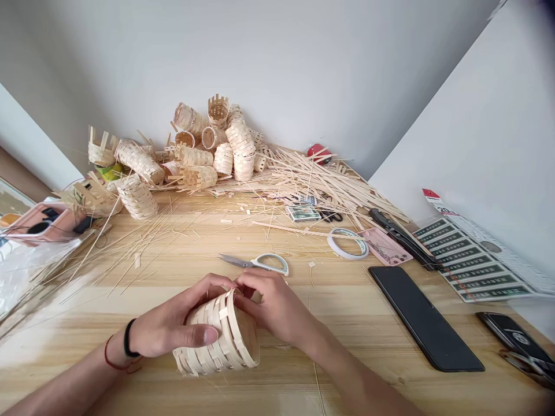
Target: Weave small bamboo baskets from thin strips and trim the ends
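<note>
A small woven basket (212, 335) of pale wood strips lies tilted on its side, its round opening facing right. My left hand (177, 323) is closed around it, thumb along the near wall and fingers over the top. At the upper part of the rim, the fingers of my right hand (273, 300) are bent and pinched together on the edge, close to my left fingertips. Whether a thin strip is also between them is hidden. Just beyond my hands, a pair of scissors (271, 264) with pale handles rests on the wooden table (173, 271).
Several woven baskets (240, 138) are heaped at the back, beside a pile of wood strips (312, 173). To the right are a tape roll (347, 252), a pink tray (385, 247), a black stapler (403, 237) and a dark phone (425, 318). A pink container (47, 222) stands left.
</note>
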Action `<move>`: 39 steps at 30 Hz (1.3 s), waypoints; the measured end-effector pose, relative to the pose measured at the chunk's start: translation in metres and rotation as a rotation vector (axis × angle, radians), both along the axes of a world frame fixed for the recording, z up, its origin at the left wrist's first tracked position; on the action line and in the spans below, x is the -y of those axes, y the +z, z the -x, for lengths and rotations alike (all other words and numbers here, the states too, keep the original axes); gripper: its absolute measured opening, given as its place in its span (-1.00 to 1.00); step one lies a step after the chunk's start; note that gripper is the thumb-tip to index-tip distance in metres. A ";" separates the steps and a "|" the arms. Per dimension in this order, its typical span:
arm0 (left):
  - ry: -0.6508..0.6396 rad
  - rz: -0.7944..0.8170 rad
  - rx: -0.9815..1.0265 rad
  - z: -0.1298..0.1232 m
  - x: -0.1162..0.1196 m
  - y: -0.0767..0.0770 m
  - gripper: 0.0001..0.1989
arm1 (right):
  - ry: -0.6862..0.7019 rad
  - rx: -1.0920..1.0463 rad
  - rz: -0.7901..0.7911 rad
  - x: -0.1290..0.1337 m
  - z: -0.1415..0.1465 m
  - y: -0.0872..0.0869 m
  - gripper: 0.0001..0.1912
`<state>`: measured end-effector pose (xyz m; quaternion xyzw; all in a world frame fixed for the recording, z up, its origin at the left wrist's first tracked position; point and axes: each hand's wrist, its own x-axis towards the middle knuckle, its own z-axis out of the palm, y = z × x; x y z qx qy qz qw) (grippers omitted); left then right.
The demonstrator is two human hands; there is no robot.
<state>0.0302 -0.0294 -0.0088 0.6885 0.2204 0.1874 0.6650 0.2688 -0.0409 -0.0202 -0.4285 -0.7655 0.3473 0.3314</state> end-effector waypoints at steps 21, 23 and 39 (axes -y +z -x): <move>0.014 -0.015 0.005 -0.004 0.001 0.002 -0.41 | -0.022 -0.023 -0.028 0.001 0.001 0.003 -0.83; 0.018 -0.013 0.013 -0.003 0.001 0.001 -0.39 | -0.022 -0.028 -0.023 0.001 0.001 0.003 -0.85; 0.208 0.030 0.099 0.006 -0.002 0.004 -0.42 | -0.168 -0.247 -0.118 0.000 -0.002 0.008 -0.81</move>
